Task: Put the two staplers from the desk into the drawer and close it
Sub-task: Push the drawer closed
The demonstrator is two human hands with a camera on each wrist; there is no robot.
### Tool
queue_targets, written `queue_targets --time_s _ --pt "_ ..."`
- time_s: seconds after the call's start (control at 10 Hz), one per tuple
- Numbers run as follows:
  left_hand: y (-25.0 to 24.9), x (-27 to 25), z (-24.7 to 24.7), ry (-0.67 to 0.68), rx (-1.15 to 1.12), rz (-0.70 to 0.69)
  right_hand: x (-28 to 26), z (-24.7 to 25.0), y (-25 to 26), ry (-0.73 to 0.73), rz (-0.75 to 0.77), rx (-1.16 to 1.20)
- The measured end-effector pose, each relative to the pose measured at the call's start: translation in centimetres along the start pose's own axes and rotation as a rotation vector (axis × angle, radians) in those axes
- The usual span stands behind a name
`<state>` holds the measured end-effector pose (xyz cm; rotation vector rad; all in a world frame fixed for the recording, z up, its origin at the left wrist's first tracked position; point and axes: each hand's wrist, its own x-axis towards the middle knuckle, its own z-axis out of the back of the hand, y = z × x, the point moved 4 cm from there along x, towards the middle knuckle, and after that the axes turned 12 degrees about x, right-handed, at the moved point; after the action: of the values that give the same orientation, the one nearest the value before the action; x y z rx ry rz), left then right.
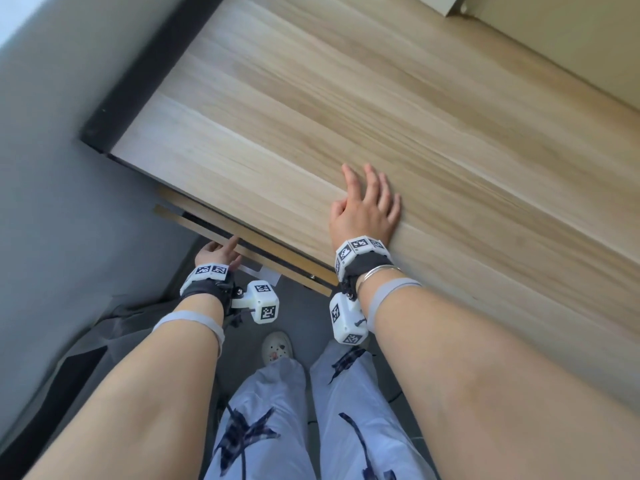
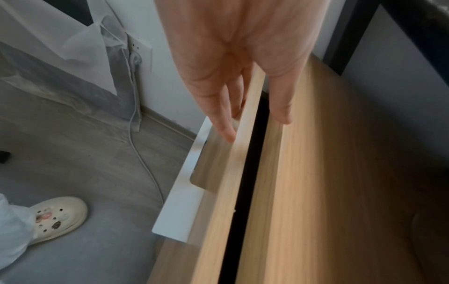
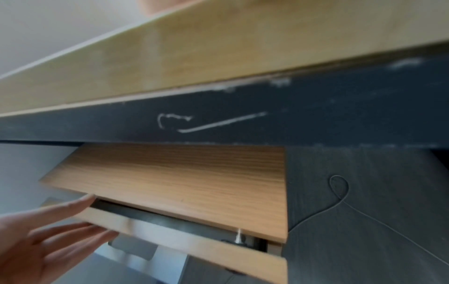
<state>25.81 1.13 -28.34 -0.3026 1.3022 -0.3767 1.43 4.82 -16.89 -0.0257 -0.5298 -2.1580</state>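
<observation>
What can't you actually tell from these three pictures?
- Staplers: none visible; the drawer shows only a dark slit in every view, so its contents are hidden.
- Left hand: its fingertips are under the desk edge in the head view.
- Right hand: almost cut off by the top edge in its wrist view.

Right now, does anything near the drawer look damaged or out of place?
Yes. The dark panel under the desk top has pale scratches. The drawer is slightly open; the left hand has straight fingers on its front.
</observation>
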Motion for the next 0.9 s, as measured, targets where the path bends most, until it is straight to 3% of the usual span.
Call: queue_targets --time_s 0.2,0.6,0.9 --pt "-1.0 0.9 -1.7 0.047 -0.071 -0.080 0.0 -0.1 0.0 0.018 -0.009 -0.009" --pt "-1.7 1.8 -2.0 -0.011 0.175 -0.167 0.1 0.0 0.2 0.036 -0.010 -0.005" --pt "-2.0 2.5 -1.5 0.016 0.228 -0.168 0.2 0.0 0.3 0.061 -0.021 0.005"
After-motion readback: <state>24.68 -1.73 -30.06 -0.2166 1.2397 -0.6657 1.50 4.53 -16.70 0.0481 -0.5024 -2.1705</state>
